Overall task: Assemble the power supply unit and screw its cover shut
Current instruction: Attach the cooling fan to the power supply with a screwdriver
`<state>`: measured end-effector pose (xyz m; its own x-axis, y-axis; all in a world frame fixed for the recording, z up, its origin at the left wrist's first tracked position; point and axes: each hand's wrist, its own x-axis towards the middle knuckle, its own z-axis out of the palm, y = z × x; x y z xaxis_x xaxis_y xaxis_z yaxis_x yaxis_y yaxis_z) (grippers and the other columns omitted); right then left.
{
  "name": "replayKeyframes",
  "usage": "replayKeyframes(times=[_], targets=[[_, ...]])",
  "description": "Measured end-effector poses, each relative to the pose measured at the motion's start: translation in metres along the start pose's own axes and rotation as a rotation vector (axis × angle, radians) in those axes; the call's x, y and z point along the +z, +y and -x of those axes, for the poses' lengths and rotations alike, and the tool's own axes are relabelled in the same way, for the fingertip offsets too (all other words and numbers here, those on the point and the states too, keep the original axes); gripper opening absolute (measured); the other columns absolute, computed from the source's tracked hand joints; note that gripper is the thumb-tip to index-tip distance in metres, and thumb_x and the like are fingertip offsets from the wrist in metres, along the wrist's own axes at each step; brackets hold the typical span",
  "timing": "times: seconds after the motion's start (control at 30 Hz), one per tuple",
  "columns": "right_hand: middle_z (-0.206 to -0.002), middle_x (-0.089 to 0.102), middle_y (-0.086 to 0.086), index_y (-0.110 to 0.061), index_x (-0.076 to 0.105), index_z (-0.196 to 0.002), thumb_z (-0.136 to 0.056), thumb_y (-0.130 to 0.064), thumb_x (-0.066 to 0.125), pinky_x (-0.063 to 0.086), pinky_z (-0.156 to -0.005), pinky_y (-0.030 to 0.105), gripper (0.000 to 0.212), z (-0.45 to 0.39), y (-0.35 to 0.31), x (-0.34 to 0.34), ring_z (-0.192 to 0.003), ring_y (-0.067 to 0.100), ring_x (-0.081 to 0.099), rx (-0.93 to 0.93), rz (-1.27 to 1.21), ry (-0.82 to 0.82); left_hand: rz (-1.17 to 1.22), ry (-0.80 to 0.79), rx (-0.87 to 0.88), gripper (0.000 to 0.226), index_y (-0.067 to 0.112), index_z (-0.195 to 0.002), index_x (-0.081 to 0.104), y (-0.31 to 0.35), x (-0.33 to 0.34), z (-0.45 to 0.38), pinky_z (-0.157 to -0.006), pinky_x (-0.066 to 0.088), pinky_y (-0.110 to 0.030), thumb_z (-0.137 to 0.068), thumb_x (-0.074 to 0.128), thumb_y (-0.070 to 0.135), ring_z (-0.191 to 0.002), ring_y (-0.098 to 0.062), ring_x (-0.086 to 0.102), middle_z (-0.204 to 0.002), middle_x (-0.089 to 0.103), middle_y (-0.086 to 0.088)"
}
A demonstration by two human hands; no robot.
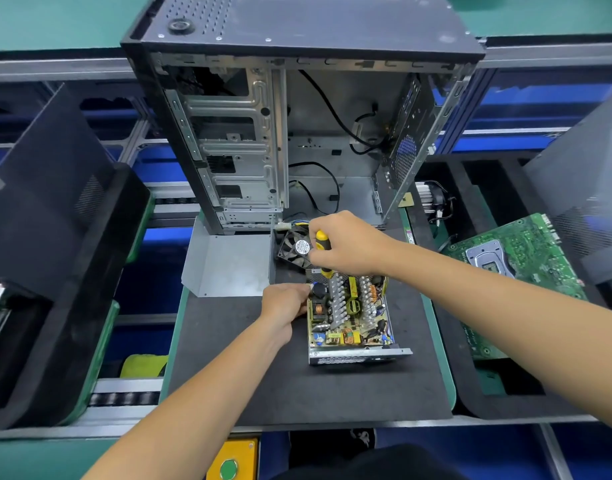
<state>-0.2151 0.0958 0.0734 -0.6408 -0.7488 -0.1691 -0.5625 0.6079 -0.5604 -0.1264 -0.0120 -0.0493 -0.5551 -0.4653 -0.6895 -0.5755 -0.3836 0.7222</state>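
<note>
Head view: the open power supply unit [349, 317] is seen on the black mat [249, 368]. Its left edge is pinched by the left hand [284, 304]. A yellow screwdriver [322, 251] is gripped by the right hand [346, 245]. The board looks fragile, so the stiff metal sides should be held.

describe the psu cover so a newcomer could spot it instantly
Start at the open computer case standing at the back of the black mat. On the mat by its front left corner lies the cover, left of the black fan. It is the only bare, bent grey metal sheet there.
</note>
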Motion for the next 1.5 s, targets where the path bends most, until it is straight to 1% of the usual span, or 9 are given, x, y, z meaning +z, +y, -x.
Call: replayKeyframes(times=[0.13,0.27,0.37,0.53,0.77,0.97,1.1,1.23,1.5], targets=[[-0.059,0.050,0.002,-0.004,0.057,-0.084,-0.081,-0.022,0.062,0.031,-0.047,0.027,0.019,-0.001,0.000,0.000,-0.048,0.016,0.034,-0.004,-0.007,0.003,-0.009,0.012,-0.009,0.020,0.005,-0.082,0.069,-0.002,0.001,0.000,-0.068,0.053,-0.027,-0.091,0.053,-0.004,-0.074,-0.020,0.060,-0.081,0.068,-0.009],[-0.065,0.058,0.008,-0.005,0.057,-0.079,-0.083,-0.020,0.062,0.033,-0.051,0.029,0.016,-0.001,0.002,-0.005,-0.053,0.018,0.040,-0.024,-0.029,0.064,0.030,0.011,-0.036,0.021,0.004,-0.085,0.069,-0.001,0.001,0.000,-0.050,0.052,-0.018,-0.092,0.051,-0.005,-0.070,-0.016,0.061,-0.081,0.068,-0.009],[-0.068,0.059,0.012,-0.004,0.056,-0.078,-0.084,-0.019,0.062,0.034,-0.054,0.030,0.018,0.000,0.002,-0.006,-0.055,0.020,0.040,-0.039,-0.047,0.105,0.038,-0.017,-0.051,0.023,-0.001,-0.098,0.069,-0.003,0.000,0.000,-0.057,0.054,-0.020,-0.091,0.047,-0.007,-0.076,-0.017,0.064,-0.093,0.070,-0.013],[-0.065,0.059,0.008,-0.007,0.054,-0.077,-0.088,-0.020,0.061,0.042,-0.056,0.033,0.018,0.003,-0.002,-0.003,-0.058,0.020,0.044,-0.088,-0.078,0.180,0.071,-0.017,-0.039,0.027,0.005,-0.080,0.070,-0.002,0.001,0.001,-0.050,0.051,-0.018,-0.089,0.048,-0.009,-0.066,-0.013,0.063,-0.078,0.070,-0.007],[-0.057,0.050,-0.008,-0.016,0.052,-0.074,-0.089,-0.023,0.062,0.034,-0.050,0.024,0.019,0.004,-0.002,-0.002,-0.052,0.007,0.040,-0.107,-0.131,0.214,0.068,-0.022,-0.027,0.027,0.007,-0.077,0.068,-0.002,0.001,0.001,-0.048,0.051,-0.017,-0.089,0.049,-0.007,-0.067,-0.013,0.062,-0.074,0.069,-0.004],[-0.070,0.056,-0.002,-0.015,0.054,-0.077,-0.090,-0.026,0.062,0.042,-0.059,0.032,0.019,0.006,0.004,0.016,-0.063,0.015,0.048,-0.118,-0.068,0.152,0.060,-0.050,-0.013,0.025,0.007,-0.079,0.070,-0.004,0.000,-0.001,-0.057,0.052,-0.021,-0.089,0.051,-0.006,-0.073,-0.015,0.065,-0.074,0.072,-0.004],[-0.069,0.051,-0.007,-0.018,0.052,-0.077,-0.091,-0.027,0.061,0.034,-0.055,0.025,0.019,0.008,0.011,0.023,-0.062,0.007,0.044,-0.118,-0.067,0.159,0.053,-0.054,-0.002,0.025,0.007,-0.082,0.071,-0.005,0.000,-0.001,-0.053,0.051,-0.019,-0.088,0.051,-0.006,-0.070,-0.013,0.066,-0.071,0.073,0.000],[-0.071,0.053,-0.006,-0.017,0.054,-0.078,-0.091,-0.027,0.060,0.038,-0.057,0.028,0.018,0.008,0.014,0.023,-0.063,0.009,0.046,-0.100,-0.066,0.162,0.050,-0.048,0.005,0.025,0.007,-0.080,0.069,-0.005,0.000,-0.001,-0.049,0.049,-0.017,-0.089,0.050,-0.006,-0.063,-0.010,0.064,-0.062,0.071,0.003],[-0.069,0.052,-0.009,-0.017,0.053,-0.079,-0.092,-0.027,0.059,0.034,-0.052,0.023,0.018,0.008,0.014,0.023,-0.059,0.006,0.044,-0.090,-0.075,0.156,0.068,-0.055,0.017,0.020,0.008,-0.080,0.068,-0.007,-0.001,-0.002,-0.051,0.050,-0.018,-0.091,0.053,-0.001,-0.065,-0.011,0.063,-0.072,0.070,-0.001]])
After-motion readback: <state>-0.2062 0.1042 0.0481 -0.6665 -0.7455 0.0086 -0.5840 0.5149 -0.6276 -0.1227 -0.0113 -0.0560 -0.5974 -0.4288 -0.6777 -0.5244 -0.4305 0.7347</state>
